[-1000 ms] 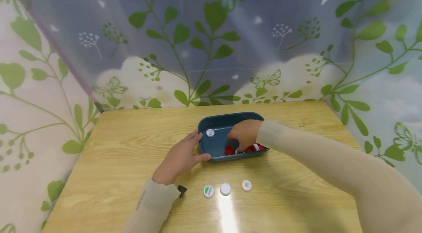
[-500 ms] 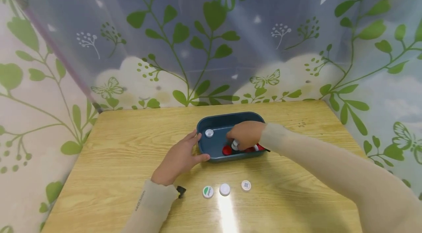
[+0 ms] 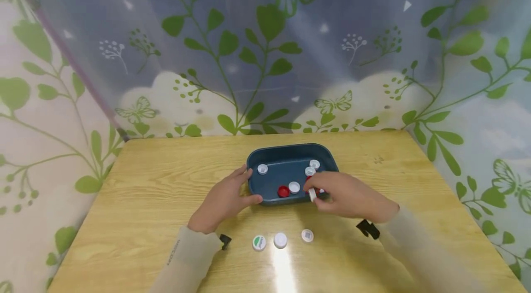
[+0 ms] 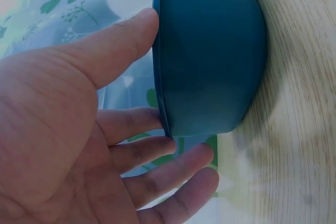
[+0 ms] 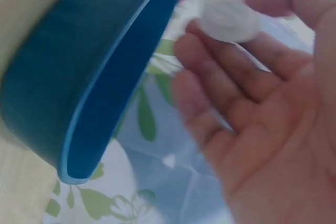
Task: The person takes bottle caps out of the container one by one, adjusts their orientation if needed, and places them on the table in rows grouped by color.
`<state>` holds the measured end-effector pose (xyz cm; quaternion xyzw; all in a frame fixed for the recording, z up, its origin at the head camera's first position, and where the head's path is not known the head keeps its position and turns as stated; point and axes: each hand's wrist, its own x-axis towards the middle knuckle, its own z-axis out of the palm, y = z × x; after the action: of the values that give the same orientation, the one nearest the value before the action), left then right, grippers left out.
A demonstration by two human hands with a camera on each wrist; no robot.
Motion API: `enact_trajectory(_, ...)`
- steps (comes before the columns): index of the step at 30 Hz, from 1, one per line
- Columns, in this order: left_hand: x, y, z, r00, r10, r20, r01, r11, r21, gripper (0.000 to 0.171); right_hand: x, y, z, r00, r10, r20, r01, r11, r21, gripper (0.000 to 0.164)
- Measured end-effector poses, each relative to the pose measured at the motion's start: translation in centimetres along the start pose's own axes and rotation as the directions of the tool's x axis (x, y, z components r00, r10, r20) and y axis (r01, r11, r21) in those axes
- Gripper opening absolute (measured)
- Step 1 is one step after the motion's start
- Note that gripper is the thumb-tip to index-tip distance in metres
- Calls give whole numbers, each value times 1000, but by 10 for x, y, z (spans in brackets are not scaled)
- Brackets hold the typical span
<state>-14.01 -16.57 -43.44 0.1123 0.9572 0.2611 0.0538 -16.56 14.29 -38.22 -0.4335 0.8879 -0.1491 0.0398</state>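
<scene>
My left hand point(image 3: 226, 198) rests at the left end of a dark blue plastic bin point(image 3: 290, 149). In the left wrist view its thumb point(image 4: 128, 40) and two fingers touch the rim, while the other fingers extend loosely past the corner. My right hand point(image 3: 348, 195) pinches a white bottle cap point(image 3: 312, 194) between thumb and fingers, over the bin's front right rim. The right wrist view shows this cap point(image 5: 230, 17) from its flat side, the lower fingers spread below it. Inside the bin lie a red cap point(image 3: 283, 191), a white cap point(image 3: 294, 187) and several others, some partly behind my right hand.
On the wooden table point(image 3: 174, 168) in front of the bin, a green-and-white cap point(image 3: 259, 243), a plain white cap point(image 3: 280, 240) and a cap with a square mark point(image 3: 307, 236) form a row. A patterned cloth point(image 3: 265, 53) hangs behind and at both sides.
My right hand has come up out of the bin and back toward the front right, holding a white bottle cap. More caps inside now show. The left hand stays at the bin's end.
</scene>
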Motion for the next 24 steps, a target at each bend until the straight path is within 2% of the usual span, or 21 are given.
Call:
enact_trajectory(4, 4, 2, -3, 1000, 1, 6, -1, 1000, 28, 82, -32, -20, 4, 996, 79, 41, -79, 997, 7, 14)
enact_trajectory(7, 7, 3, -3, 1000, -15, 13, 14, 1000, 16, 82, -43, -28, 6, 988, 130, 84, -134, 990, 36, 12)
enact_trajectory(10, 8, 4, -1, 999, -15, 31, 15, 1000, 2, 83, -51, -28, 12, 983, 162, 92, -168, 984, 60, 17)
enact_trajectory(13, 7, 5, 2, 1000, -3, 29, 3, 1000, 8, 83, -55, -23, 19, 979, 179, 99, -185, 981, 59, 27)
enact_trajectory(16, 6, 4, 3, 1000, -6, 9, 6, 1000, 15, 82, -54, -15, 26, 969, 204, 138, -216, 974, 70, 30)
enact_trajectory(20, 2, 3, 3, 1000, -8, 1, 8, 1000, 7, 81, -53, -8, 36, 953, 226, 203, -248, 964, 91, 22)
enact_trajectory(24, 1, 3, 3, 1000, 14, -3, -14, 1000, 4, 82, -53, -7, 43, 949, 221, 225, -243, 967, 72, 8)
